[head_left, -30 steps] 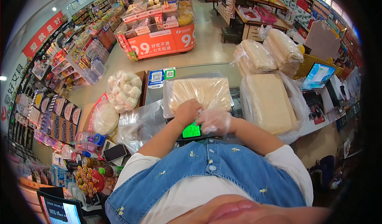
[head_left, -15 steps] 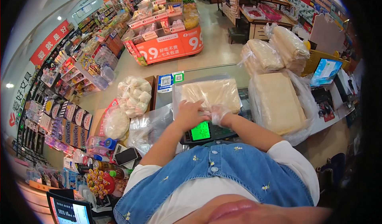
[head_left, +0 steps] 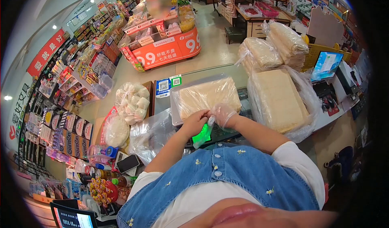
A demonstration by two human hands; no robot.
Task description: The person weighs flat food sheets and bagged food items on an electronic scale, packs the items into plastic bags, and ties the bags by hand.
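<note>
A clear plastic bag of pale flat sheets (head_left: 210,93) lies on the scale tray (head_left: 175,106). Its gathered mouth is pinched between my two hands at the near edge. My left hand (head_left: 196,122) is bare, with its fingers closed on the bag's gathered plastic. My right hand (head_left: 223,115) wears a thin clear glove and is closed on the same plastic. A loose end of the bag hangs over the green-lit display (head_left: 201,135) and partly hides it.
To the right lie an open bag with a stack of pale sheets (head_left: 279,100) and wrapped bundles (head_left: 261,53). On the left are bagged buns (head_left: 131,102), loose plastic bags (head_left: 150,131) and a phone (head_left: 128,163). A monitor (head_left: 326,66) stands far right.
My hands have come together at the bag's mouth, and the plastic is now gathered between them, its end hanging over the display. A blurred head now shows behind the snack stand.
</note>
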